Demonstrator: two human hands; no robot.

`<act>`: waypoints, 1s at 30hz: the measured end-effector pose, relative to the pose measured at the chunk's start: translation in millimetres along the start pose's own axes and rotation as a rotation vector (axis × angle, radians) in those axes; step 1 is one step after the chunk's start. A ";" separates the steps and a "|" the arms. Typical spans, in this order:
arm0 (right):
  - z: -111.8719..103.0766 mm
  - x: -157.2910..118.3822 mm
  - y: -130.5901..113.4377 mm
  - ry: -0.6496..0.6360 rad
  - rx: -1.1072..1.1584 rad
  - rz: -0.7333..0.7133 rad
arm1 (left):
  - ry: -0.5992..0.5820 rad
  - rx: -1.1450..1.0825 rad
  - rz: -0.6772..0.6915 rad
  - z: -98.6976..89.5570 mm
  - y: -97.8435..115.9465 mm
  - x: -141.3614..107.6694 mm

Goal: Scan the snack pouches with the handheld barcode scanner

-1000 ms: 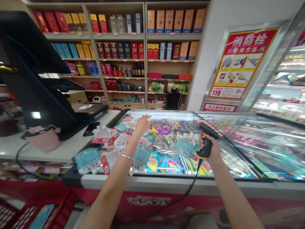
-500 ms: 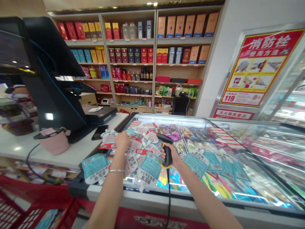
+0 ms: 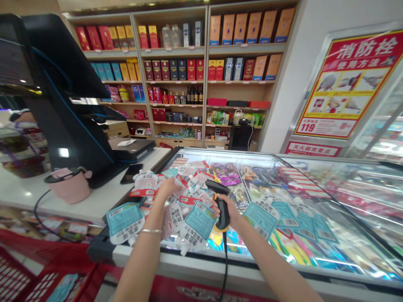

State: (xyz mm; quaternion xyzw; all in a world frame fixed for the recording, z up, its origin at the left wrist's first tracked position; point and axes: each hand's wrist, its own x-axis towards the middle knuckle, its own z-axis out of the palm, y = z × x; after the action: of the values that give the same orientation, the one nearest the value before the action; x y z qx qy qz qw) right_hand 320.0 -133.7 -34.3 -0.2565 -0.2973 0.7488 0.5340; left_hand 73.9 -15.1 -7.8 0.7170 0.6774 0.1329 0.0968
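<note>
Many flat plastic spouted pouches (image 3: 197, 222) with teal and red labels lie heaped on the glass top of a chest freezer (image 3: 343, 226). My left hand (image 3: 168, 188) rests on the white and red pouches at the heap's left, but I cannot tell whether it grips one. My right hand (image 3: 224, 214) is shut around the handle of a black and yellow corded barcode scanner (image 3: 223, 212). The scanner's head points up and left, just above the pouches. Its black cable (image 3: 224, 262) hangs down over the freezer's front edge.
A black checkout terminal (image 3: 63, 105) stands on the white counter (image 3: 31, 197) left of the freezer, with a pink bag (image 3: 71, 186) and a phone (image 3: 131, 173) beside it. Wooden shelves (image 3: 176, 71) of boxed liquor stand behind. A red basket (image 3: 19, 281) sits lower left.
Both hands have come nearer and closer together, and the scanner has moved left and down over the pouches. My left hand has dropped from above the heap onto the pouches. The view has levelled.
</note>
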 end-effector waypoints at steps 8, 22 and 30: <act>4.7 -8.8 -6.9 -0.024 -0.034 -0.047 | 0.379 -0.436 0.209 -22.9 14.4 -10.5; 7.9 -15.2 -10.3 -0.090 -0.059 -0.110 | 0.379 -0.222 0.250 -9.4 56.0 -31.0; 8.2 -16.4 -10.5 -0.110 -0.042 -0.115 | 0.376 -0.222 0.243 -10.0 57.6 -32.3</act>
State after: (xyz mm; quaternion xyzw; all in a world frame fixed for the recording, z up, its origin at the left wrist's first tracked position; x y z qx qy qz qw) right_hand 325.9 -148.1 -20.0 -0.2085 -0.3560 0.7234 0.5536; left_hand 123.7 -51.3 18.1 0.7409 0.5734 0.3483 0.0308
